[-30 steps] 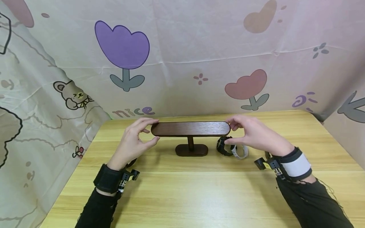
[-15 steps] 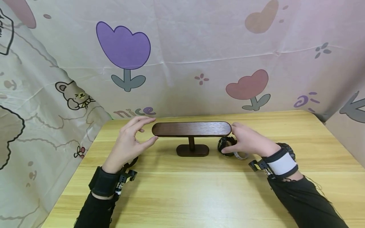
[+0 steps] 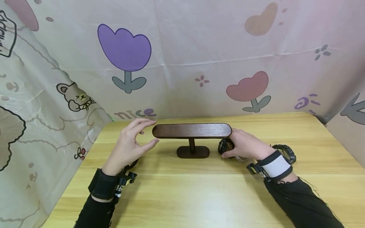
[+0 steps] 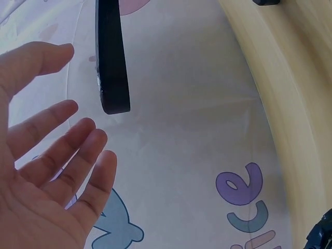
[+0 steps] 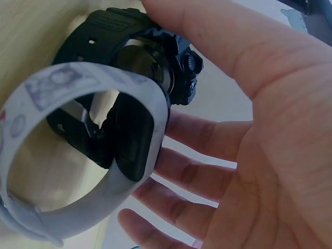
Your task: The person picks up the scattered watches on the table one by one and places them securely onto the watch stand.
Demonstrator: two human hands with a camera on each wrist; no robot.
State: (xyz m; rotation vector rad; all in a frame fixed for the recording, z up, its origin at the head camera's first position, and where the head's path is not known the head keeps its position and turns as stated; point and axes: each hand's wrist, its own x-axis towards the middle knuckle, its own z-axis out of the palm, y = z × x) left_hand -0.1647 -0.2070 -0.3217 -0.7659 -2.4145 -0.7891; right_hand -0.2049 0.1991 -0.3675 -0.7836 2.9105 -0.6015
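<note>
The black watch (image 3: pixel 222 147) stands on the tabletop (image 3: pixel 194 190) just right of the base of the dark wooden stand (image 3: pixel 192 131), below the right end of its bar, and the white watch (image 5: pixel 136 137) stands close against it, mostly hidden by the right hand (image 3: pixel 246 145) in the head view. The black watch looks the heavier of the two, with a stiff, bulky case and a strap that should flex a little; the white one seems light, its band smooth and perhaps slippery. Neither looks very fragile (though the white one's glossy face could probably scratch), so the case edges or the thick part of the strap would be the surest hold, while a pinch on a loose band might let the loop twist. The right forearm comes in from the lower right, palm turned inward, the thumb in front of the black watch and the other fingers reaching behind the pair; whether they truly grip either watch I cannot tell. The left hand (image 3: pixel 126 147) is beside the left end of the bar, fingers extended and thumb spread well away from them, holding nothing, its palm facing the stand with a small gap between.
</note>
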